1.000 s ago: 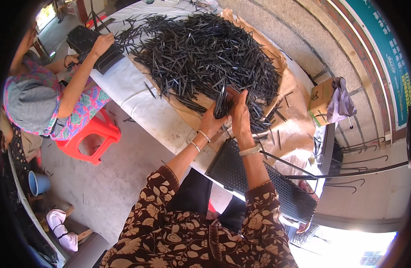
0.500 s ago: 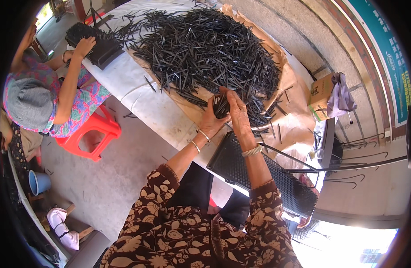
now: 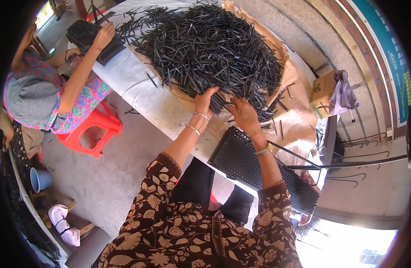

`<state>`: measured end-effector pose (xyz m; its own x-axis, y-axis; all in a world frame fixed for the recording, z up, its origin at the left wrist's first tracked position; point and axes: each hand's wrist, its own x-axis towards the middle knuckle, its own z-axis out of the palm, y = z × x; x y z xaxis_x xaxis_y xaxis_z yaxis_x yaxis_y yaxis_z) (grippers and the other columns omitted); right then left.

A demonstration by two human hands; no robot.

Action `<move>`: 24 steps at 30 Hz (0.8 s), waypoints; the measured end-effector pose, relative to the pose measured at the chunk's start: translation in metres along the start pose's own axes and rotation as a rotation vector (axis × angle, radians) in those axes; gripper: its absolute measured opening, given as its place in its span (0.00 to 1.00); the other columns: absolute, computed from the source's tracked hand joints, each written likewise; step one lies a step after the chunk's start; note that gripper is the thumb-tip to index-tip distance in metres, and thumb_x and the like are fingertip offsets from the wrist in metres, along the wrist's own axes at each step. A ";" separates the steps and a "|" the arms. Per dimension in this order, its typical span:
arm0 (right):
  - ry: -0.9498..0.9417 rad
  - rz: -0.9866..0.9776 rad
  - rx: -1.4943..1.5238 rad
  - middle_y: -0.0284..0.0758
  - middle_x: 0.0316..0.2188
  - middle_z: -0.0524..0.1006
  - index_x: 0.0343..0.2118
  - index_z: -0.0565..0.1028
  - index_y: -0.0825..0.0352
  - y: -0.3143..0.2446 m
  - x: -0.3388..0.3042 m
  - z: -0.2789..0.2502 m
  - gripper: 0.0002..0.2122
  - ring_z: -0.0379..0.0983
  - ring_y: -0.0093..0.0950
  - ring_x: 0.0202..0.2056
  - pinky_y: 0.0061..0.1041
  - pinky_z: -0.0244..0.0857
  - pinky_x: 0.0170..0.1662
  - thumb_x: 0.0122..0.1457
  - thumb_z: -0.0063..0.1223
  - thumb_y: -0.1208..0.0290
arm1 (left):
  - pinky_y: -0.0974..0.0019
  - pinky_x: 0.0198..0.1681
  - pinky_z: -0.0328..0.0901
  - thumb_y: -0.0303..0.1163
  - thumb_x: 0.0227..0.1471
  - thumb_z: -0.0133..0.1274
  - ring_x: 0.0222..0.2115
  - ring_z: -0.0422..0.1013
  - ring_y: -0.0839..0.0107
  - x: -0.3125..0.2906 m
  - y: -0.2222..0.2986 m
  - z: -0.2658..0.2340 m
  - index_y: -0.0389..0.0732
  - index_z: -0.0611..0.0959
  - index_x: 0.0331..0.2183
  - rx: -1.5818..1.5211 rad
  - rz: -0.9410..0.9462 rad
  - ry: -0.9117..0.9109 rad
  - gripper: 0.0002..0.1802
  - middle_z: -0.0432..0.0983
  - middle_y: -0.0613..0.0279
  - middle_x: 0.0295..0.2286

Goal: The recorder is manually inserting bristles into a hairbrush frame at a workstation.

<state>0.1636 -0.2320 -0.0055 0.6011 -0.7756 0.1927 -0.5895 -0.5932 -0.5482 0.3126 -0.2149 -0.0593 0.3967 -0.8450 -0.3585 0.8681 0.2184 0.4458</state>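
Observation:
A big heap of thin, pointed black sticks (image 3: 210, 49) covers the table top. My left hand (image 3: 205, 102) grips a bundle of the same sticks (image 3: 218, 103) at the heap's near edge, its fingers partly hidden behind them. Just right of the bundle, my right hand (image 3: 246, 117) has its fingers bent and pressed together at the stick ends; what they pinch is too small to make out. Below my right forearm lies a black tray with a grid of holes (image 3: 236, 154); dark bristly sticks (image 3: 307, 194) stand at its far right end.
Brown paper (image 3: 299, 111) lies under the heap on a white-covered table (image 3: 138, 91). At the left, another person (image 3: 33, 96) works over a second black tray (image 3: 112, 53). A red stool (image 3: 96, 134), a blue bucket (image 3: 40, 179) and a cardboard box (image 3: 323, 91) stand around. A black rod (image 3: 348, 165) crosses at right.
My hands have drawn apart: the left shifted slightly left with the bundle, the right moved down and right from around it. The other person's hand rose to the right from their tray.

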 end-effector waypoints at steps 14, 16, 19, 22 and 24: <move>0.094 0.206 -0.076 0.42 0.27 0.78 0.30 0.75 0.64 0.017 0.007 0.006 0.08 0.74 0.45 0.34 0.38 0.67 0.36 0.53 0.49 0.66 | 0.56 0.35 0.73 0.25 0.44 0.59 0.27 0.73 0.65 0.008 0.030 0.005 0.35 0.77 0.26 -0.121 0.074 -0.103 0.07 0.74 0.58 0.24; 0.066 0.306 0.026 0.40 0.25 0.78 0.30 0.75 0.64 0.022 0.004 -0.003 0.08 0.75 0.42 0.32 0.37 0.66 0.34 0.53 0.48 0.66 | 0.60 0.27 0.74 0.23 0.42 0.59 0.23 0.73 0.67 0.001 0.035 0.005 0.34 0.77 0.27 -0.002 0.174 -0.088 0.07 0.74 0.59 0.22; 0.181 0.282 0.221 0.37 0.19 0.76 0.32 0.74 0.65 0.019 -0.004 -0.013 0.06 0.75 0.32 0.23 0.29 0.66 0.28 0.53 0.50 0.71 | 0.72 0.28 0.66 0.26 0.41 0.62 0.23 0.70 0.78 -0.014 0.029 -0.008 0.37 0.78 0.27 0.485 0.434 -0.115 0.09 0.73 0.68 0.21; 0.121 0.349 0.504 0.35 0.21 0.77 0.36 0.74 0.69 -0.002 -0.009 -0.022 0.08 0.74 0.24 0.22 0.21 0.66 0.27 0.56 0.49 0.73 | 0.74 0.31 0.63 0.29 0.40 0.62 0.28 0.67 0.80 -0.021 0.008 -0.039 0.36 0.77 0.33 0.867 0.448 -0.086 0.15 0.75 0.70 0.27; 0.078 0.414 0.650 0.35 0.24 0.77 0.39 0.73 0.72 -0.022 -0.013 -0.032 0.09 0.74 0.22 0.24 0.18 0.67 0.29 0.57 0.48 0.73 | 0.74 0.32 0.64 0.27 0.41 0.61 0.27 0.68 0.81 -0.024 0.000 -0.045 0.36 0.76 0.35 0.867 0.495 -0.175 0.16 0.75 0.71 0.27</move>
<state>0.1518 -0.2162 0.0299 0.3463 -0.9339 -0.0885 -0.3082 -0.0242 -0.9510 0.3164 -0.1723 -0.0876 0.5435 -0.8305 0.1216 0.0744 0.1920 0.9786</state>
